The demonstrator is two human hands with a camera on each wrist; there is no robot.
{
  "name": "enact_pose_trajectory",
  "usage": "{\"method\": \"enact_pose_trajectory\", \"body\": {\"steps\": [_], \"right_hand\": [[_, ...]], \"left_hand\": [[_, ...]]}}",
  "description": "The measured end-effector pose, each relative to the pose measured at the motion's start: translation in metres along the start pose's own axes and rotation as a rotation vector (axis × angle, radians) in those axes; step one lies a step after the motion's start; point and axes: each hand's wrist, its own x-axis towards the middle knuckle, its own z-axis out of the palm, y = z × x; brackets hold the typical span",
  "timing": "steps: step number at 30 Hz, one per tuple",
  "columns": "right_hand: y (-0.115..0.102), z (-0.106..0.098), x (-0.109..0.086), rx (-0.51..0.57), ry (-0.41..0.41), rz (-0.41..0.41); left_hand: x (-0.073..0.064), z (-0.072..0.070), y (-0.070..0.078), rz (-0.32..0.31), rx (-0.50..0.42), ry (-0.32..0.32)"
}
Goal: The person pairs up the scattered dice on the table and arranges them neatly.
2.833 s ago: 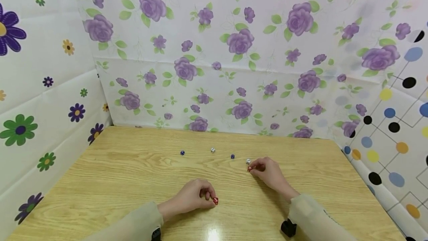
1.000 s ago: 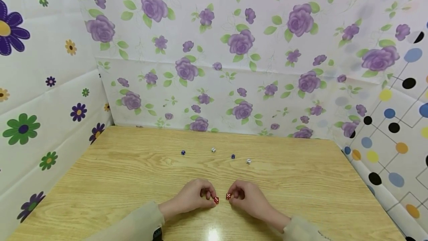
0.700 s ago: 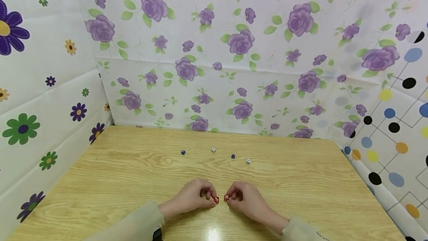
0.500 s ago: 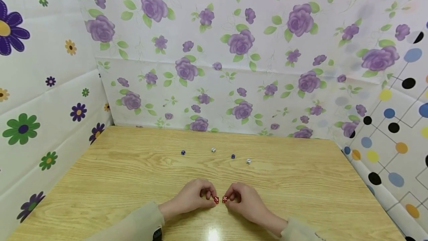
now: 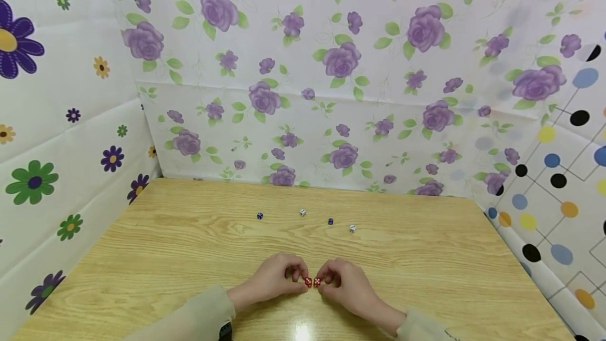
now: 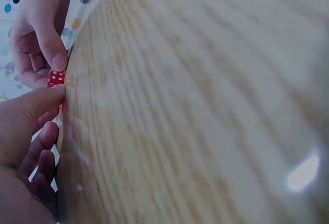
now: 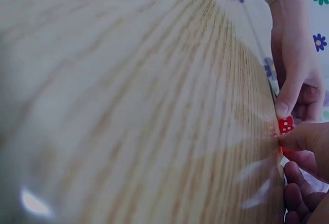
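Near the front middle of the wooden table [image 5: 199, 246], my left hand [image 5: 274, 280] pinches a red die [image 5: 308, 282] with white pips between thumb and index finger. Facing it, my right hand [image 5: 347, 286] pinches a second red die [image 5: 317, 282] the same way. In the head view the two dice sit side by side, close together. The left wrist view shows the right hand's red die [image 6: 56, 77] just past the left thumb. In the right wrist view the left hand's red die [image 7: 286, 125] shows, while the right thumb largely hides the other one.
Farther back lies a loose row of dice: a blue die [image 5: 260, 216], a white die [image 5: 303, 212], another blue die [image 5: 330, 221] and another white die [image 5: 352, 228]. Flower-printed cloth [image 5: 293, 93] walls in the table's back; patterned cloths stand at both sides.
My right hand has carried its red die from beside the right white die toward the front middle, then slid it left up close to the other red die. My left hand has barely moved.
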Motion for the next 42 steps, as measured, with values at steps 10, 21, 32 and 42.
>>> {"method": "enact_pose_trajectory", "body": {"steps": [10, 21, 32, 42], "right_hand": [[-0.0001, 0.0012, -0.0001, -0.012, 0.009, -0.002], [0.0009, 0.0019, 0.0014, -0.014, 0.005, 0.004], [0.0012, 0.0014, 0.0011, -0.018, -0.005, 0.003], [0.0019, 0.0011, 0.0016, -0.025, -0.009, -0.006]], "left_hand": [[0.0000, 0.0011, -0.0001, 0.004, 0.008, 0.015], [0.0013, 0.0046, -0.0038, -0.003, 0.036, 0.020], [0.0007, 0.0041, -0.0027, 0.005, 0.055, 0.035], [-0.0001, 0.0046, -0.0012, 0.001, 0.054, 0.043]]}}
